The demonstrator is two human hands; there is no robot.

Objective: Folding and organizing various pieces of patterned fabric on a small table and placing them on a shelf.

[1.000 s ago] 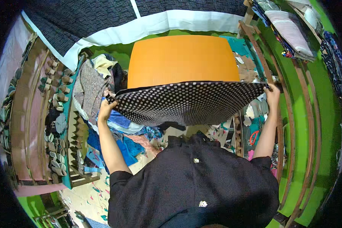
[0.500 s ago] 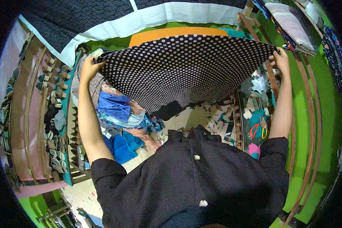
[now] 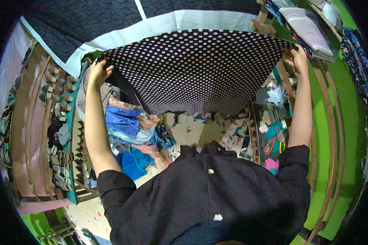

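Note:
A black fabric with white polka dots (image 3: 200,67) hangs spread wide between my two raised hands. My left hand (image 3: 99,72) pinches its upper left corner, with some fingers curled loosely below the edge. At the upper right corner my right hand (image 3: 298,60) grips the other end. The top edge runs between them in a shallow arch, and the lower part falls away toward the floor. Both arms are stretched forward and apart.
Crumpled blue and patterned cloths (image 3: 126,122) lie in a pile at left. Wooden racks with shoe-like forms (image 3: 63,122) stand further left. Orange and yellow scissor handles (image 3: 276,145) rest among scraps at right. Cloth scraps litter the tiled floor (image 3: 192,130). Folded fabrics (image 3: 306,28) hang upper right.
The fabric's top edge has risen, covering the orange surface behind it. Its lower edge has lifted too, showing more floor. A dark patch below the cloth is no longer seen.

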